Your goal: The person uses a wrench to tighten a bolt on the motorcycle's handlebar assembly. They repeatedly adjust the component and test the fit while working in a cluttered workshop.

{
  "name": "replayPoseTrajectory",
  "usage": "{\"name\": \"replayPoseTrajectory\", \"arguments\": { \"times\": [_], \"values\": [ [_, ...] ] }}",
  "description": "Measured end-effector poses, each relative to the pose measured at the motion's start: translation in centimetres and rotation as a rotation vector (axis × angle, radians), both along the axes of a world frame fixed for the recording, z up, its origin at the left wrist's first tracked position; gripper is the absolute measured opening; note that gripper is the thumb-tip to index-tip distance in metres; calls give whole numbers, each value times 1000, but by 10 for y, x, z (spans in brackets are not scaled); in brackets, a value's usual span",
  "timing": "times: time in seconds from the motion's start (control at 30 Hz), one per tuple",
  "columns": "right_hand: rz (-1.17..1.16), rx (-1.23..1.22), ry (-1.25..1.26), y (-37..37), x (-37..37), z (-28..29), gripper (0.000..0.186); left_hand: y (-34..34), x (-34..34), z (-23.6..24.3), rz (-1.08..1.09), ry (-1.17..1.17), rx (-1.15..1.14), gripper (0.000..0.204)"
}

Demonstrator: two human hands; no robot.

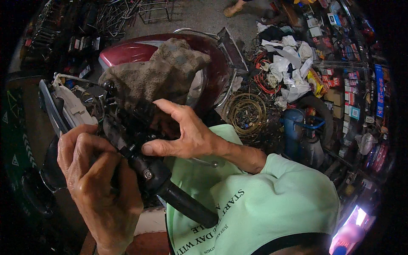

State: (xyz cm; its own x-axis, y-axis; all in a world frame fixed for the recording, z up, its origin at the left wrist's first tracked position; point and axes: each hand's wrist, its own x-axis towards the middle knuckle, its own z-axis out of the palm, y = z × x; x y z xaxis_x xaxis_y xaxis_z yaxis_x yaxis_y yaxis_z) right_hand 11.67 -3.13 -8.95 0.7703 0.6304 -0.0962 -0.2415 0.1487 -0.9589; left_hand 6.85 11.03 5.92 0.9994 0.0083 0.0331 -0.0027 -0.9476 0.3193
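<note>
While both hands crowd around the handlebar of a motorcycle, the black control housing [149,173] sits between them, just inboard of the black rubber grip [191,205], which slants down across the person's pale green shirt [293,191]. The left hand [100,178] is curled on the outer side of the bar; its fingers bend inward, but its fingertips are hidden, so I cannot tell whether they are closed on anything. The right hand [185,131] reaches in from the other side with thumb and forefinger spread well apart — the thumb appears to rest by the housing's inner edge, and what the tucked fingers hold cannot be told.

The likeliest trouble is a small part slipping away, since the work lies in shadow and the hands partly cover it. Uneven pressure from the two sides could swing the bar or twist the housing. Loose wires [102,108] beside the cream panel [75,108] could be snagged or pinched by a careless pull. The metal lever [202,162] with its ball end, near the shirt, might catch fabric if the person leans in. A brown cloth [144,80] draped over the red bodywork [127,54] guards only part of it, so a dropped tool could mark the bare paint.
</note>
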Motion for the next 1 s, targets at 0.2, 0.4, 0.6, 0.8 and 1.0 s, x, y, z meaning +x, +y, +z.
{"name": "replayPoseTrajectory", "arguments": {
  "times": [0.2, 0.4, 0.6, 0.8, 1.0],
  "values": [
    [-13, 47, 46, 3, -4, -3, 62, 3, -1, 0, -8, 10, 37, 10],
    [36, -7, 54, -2, -1, 0, 64, -2, -4, 1, 25, 36, -6, 8],
    [57, 22, 121, -3, 0, 7, 62, 1, -4, -4, -2, 9, -29, 9],
    [100, 7, 157, -4, 2, 10, 62, 3, -3, -2, -48, -11, -22, 12],
    [108, -6, 142, -2, 3, 15, 63, 2, -3, 1, -63, -33, 6, 15]
  ]
}}
